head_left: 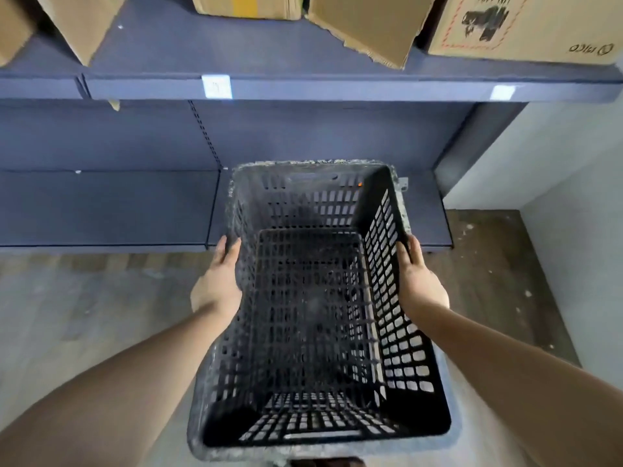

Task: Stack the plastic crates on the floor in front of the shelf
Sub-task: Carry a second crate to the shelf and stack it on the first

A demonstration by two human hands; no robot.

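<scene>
A black perforated plastic crate (pixel 313 318) fills the middle of the head view, open side up, with a dusty grey rim. My left hand (pixel 219 281) grips its left rim, fingers curled over the edge. On the opposite rim, my right hand (pixel 418 281) holds on in the same way. The crate's far end reaches toward the blue shelf's lowest board (pixel 108 210). Whether the crate rests on the floor or on another crate beneath it, I cannot tell. No second crate shows.
The blue metal shelf unit (pixel 303 89) stands straight ahead, with cardboard boxes (pixel 519 25) on its upper board. A white wall (pixel 556 156) closes the right side. Grey wood-look floor (pixel 84 315) lies to the left, darker floor to the right.
</scene>
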